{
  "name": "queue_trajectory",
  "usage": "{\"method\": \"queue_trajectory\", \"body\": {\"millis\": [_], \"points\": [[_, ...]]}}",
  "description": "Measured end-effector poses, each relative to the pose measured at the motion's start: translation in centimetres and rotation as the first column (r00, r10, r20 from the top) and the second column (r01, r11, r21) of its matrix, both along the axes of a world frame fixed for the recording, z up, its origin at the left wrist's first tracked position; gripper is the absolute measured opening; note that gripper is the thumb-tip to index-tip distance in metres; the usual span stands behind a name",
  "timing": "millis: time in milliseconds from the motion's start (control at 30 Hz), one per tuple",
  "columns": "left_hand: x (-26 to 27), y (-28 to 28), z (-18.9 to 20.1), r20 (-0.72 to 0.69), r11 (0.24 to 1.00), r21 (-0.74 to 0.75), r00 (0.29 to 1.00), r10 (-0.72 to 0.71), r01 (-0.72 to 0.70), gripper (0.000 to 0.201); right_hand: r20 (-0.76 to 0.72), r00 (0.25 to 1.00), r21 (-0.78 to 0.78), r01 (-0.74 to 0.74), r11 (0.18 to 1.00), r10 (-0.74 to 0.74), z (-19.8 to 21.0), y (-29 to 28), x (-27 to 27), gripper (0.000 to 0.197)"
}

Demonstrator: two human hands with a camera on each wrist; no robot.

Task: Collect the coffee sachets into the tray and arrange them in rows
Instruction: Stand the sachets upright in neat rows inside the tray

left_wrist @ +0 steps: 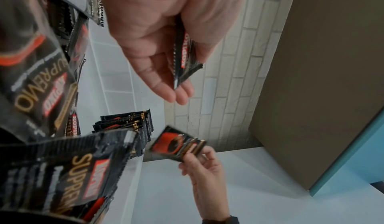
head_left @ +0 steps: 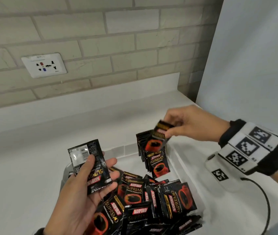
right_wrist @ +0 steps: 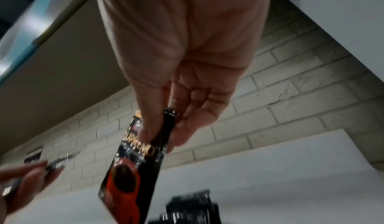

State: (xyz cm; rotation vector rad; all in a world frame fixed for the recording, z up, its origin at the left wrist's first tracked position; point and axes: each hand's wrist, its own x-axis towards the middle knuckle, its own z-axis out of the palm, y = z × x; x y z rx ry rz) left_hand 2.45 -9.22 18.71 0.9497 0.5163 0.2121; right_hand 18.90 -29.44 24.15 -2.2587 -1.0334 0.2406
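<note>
A white tray on the counter holds a loose heap of black-and-red coffee sachets at its near end. A short standing row of sachets leans at its far right corner. My right hand pinches one sachet by its top edge just above that row; the same sachet hangs from thumb and fingers in the right wrist view. My left hand, palm up over the tray's left side, holds a few sachets under its thumb; one of them shows in the left wrist view.
A white counter runs along a brick-tiled wall with a power socket. A white panel stands at the right. A black cable trails from my right wrist over the counter.
</note>
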Motion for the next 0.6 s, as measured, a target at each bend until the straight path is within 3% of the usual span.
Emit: {"method": "queue_trajectory", "body": {"millis": [100, 200, 300, 367, 433, 600], "points": [[0.0, 0.0, 0.1, 0.004, 1.0, 0.02, 1.0, -0.007, 0.007, 0.027, 0.045, 0.994, -0.349, -0.082, 0.934, 0.104, -2.0, 0.5, 0.1, 0.028], [-0.1, 0.0, 0.1, 0.013, 1.0, 0.03, 1.0, -0.011, 0.011, 0.026, 0.071, 0.981, -0.52, -0.119, 0.846, 0.181, -4.2, 1.2, 0.3, 0.035], [-0.1, 0.0, 0.1, 0.022, 0.999, 0.036, 1.0, -0.012, 0.011, 0.025, 0.137, 0.964, -0.6, -0.101, 0.793, 0.226, -5.2, 2.0, 0.0, 0.028], [-0.1, 0.1, 0.1, 0.026, 0.999, 0.043, 1.0, -0.009, 0.008, 0.024, 0.261, 0.93, -0.62, -0.046, 0.783, 0.261, -5.1, 2.5, -0.3, 0.011], [-0.2, 0.1, 0.0, 0.027, 0.999, 0.051, 1.0, 0.0, -0.001, 0.022, 0.355, 0.89, -0.619, -0.006, 0.786, 0.286, -4.8, 2.9, -0.4, 0.009], [-0.3, 0.1, 0.1, 0.017, 0.998, 0.053, 1.0, 0.018, -0.019, 0.021, 0.407, 0.864, -0.631, 0.032, 0.775, 0.296, -5.1, 3.6, -0.3, 0.003]]}}
